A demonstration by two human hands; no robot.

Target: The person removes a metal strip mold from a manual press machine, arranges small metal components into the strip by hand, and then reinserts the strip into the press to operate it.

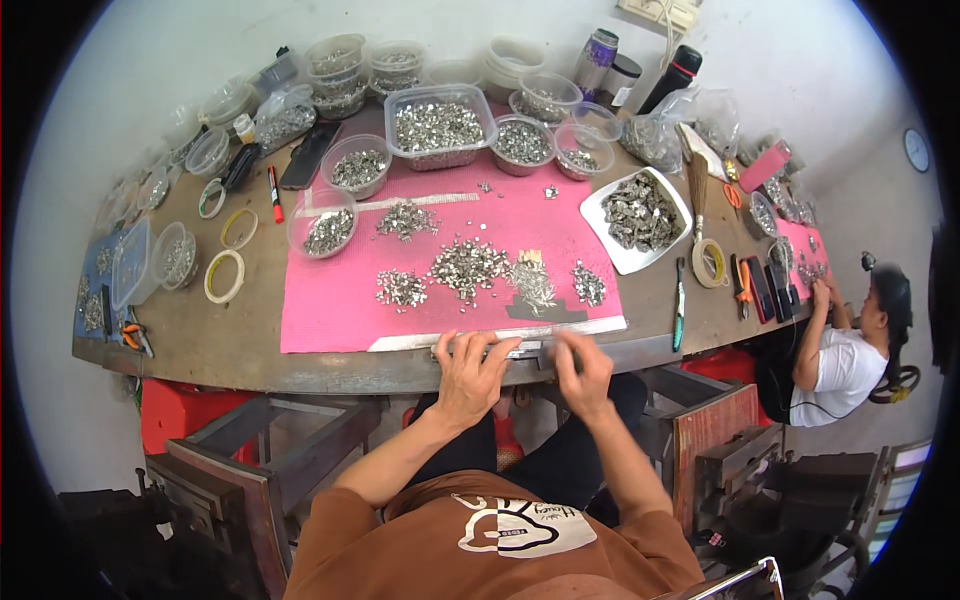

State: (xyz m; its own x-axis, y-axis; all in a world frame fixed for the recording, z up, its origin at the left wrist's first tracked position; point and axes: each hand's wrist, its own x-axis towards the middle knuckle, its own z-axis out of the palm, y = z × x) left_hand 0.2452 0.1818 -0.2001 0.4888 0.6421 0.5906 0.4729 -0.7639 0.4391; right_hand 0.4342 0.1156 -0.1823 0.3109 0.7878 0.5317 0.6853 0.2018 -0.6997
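A metal strip [526, 350] is being pinched at the counter's [255, 330] edge by the left hand's [470, 375] narrowed grip, seemingly for steadiness; the curled right hand's [583, 375] hold cannot be told.

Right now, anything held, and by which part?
Can't be told: left hand is at the left end of a small metal piece, grip hidden; right hand unclear too.

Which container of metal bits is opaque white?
The squarish dish at the pink mat's right edge, heaped with dark grey pieces. The filled tubs along the mat's far side are see-through plastic.
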